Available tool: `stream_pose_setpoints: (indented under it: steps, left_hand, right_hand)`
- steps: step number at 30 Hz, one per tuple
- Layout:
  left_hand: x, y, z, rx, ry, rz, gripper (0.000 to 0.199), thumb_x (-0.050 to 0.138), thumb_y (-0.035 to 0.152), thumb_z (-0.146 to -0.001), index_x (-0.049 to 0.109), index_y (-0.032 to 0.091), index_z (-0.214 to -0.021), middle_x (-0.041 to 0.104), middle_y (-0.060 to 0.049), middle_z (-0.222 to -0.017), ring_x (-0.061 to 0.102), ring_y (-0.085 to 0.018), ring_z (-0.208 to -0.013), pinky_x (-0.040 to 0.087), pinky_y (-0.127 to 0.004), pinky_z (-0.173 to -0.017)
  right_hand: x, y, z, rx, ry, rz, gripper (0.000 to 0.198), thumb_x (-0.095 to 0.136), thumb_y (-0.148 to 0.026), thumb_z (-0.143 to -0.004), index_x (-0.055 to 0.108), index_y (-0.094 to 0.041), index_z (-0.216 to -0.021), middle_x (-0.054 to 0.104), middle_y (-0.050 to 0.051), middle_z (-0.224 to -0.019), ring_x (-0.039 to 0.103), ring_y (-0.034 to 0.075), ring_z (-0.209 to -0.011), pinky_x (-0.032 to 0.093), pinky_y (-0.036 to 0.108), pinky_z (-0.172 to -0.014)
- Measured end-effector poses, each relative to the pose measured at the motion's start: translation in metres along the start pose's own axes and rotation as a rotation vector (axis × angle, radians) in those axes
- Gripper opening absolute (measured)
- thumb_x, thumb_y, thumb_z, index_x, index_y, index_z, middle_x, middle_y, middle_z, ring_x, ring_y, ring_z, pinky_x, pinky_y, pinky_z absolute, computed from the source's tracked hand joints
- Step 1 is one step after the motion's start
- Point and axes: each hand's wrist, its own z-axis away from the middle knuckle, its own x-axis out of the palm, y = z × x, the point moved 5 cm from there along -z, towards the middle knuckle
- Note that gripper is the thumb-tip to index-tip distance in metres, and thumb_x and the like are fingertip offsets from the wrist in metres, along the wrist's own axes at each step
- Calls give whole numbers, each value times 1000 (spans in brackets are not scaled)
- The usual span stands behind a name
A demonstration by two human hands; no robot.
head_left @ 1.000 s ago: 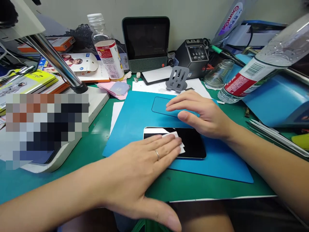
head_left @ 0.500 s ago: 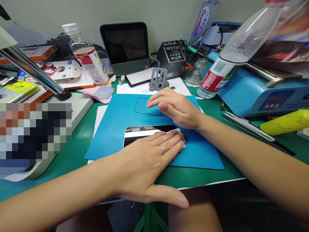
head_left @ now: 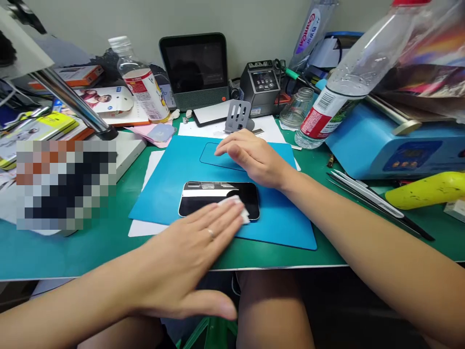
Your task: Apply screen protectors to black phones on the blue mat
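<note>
A smartphone (head_left: 203, 208) with a glossy black screen lies face up on the blue mat (head_left: 160, 194). The fingers of my left hand (head_left: 189, 252) are stretched out over its lower right part and hold a small white wipe (head_left: 236, 199) pressed against the glass. That hand's thumb sticks out to the right, near the table's front edge. Above the far right of the mat is my right hand (head_left: 257, 157), its fingers loosely bent and apart, with nothing in them. Under its fingertips lies a clear rounded rectangle with a thin dark border (head_left: 210, 155), partly covered.
Behind the mat stand a grey phone stand (head_left: 238, 116), a screen device (head_left: 198, 68) and a dark soldering station (head_left: 261, 87). Tweezers (head_left: 366, 194), a large plastic bottle (head_left: 327, 114) and a blue machine (head_left: 385, 140) are on the right. A lamp arm (head_left: 72, 99) slants across the left.
My left hand has slid the wipe leftward and nearer to me, uncovering the phone's right end. The right hand keeps its pose over the mat. The view has shifted slightly.
</note>
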Motion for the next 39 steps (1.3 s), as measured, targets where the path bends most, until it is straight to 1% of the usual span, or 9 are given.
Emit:
stream_pose_setpoints:
  steps: [3,6,11,15,18,22,26,34,39]
  left_hand:
    - [1,14,-29,65,42,43,104,37,79,-90,17,3,-159,10,-18,-166,6,-28,-155,6,-39,-127]
    - [0,13,-33,74,72,57,104,36,78,-91,20,0,-157,15,-20,-165,6,-27,-155,5,-38,-128]
    - [-1,-10,17,-92,77,17,102,39,79,-89,4,16,-162,12,-12,-167,12,-30,-154,15,-45,-127]
    - [-1,-21,44,-191,54,-50,96,32,76,-93,-1,17,-162,8,-11,-168,12,-30,-155,15,-46,-126]
    - [0,-16,28,-164,65,-60,98,33,77,-92,5,13,-161,9,-12,-167,8,-28,-155,13,-43,-127]
    - [0,1,-16,-117,89,0,107,35,84,-87,21,5,-158,13,-17,-166,5,-28,-155,9,-40,-127]
    - [-2,10,-38,-121,137,7,109,40,83,-86,23,1,-156,16,-18,-165,6,-26,-155,6,-38,-128]
    - [3,-16,15,-376,202,-107,103,28,80,-91,14,4,-159,8,-20,-166,2,-30,-155,16,-47,-126]
    - [11,-6,42,-470,234,-193,95,34,71,-96,5,5,-160,9,-20,-166,7,-31,-155,21,-48,-125]
  right_hand:
    - [-2,1,0,15,3,-2,62,26,-59,-102,73,-19,-99,72,9,-104,61,23,-102,42,41,-95]
    - [-4,3,0,27,14,2,62,25,-59,-102,73,-20,-99,72,9,-105,61,23,-104,42,41,-96]
    - [-4,4,-1,39,5,14,64,24,-61,-102,74,-20,-101,73,9,-106,61,23,-104,43,42,-96]
    - [-2,4,-2,45,-9,12,65,25,-61,-101,74,-19,-102,72,10,-107,61,23,-105,43,42,-96]
    - [-2,4,-2,46,-9,14,65,25,-62,-101,74,-19,-102,72,10,-107,61,24,-104,44,42,-96]
    - [-3,7,-3,63,-11,10,65,25,-62,-101,75,-21,-102,73,9,-108,62,25,-106,44,44,-98]
    - [-6,9,-2,83,-5,2,63,27,-63,-100,76,-24,-102,73,8,-109,63,26,-108,43,46,-101]
    - [-8,10,-4,88,11,-17,62,31,-65,-98,78,-25,-101,74,9,-108,63,28,-108,45,48,-99]
    - [-8,8,-5,90,2,-8,63,29,-65,-98,78,-25,-100,74,9,-108,64,28,-108,45,48,-99]
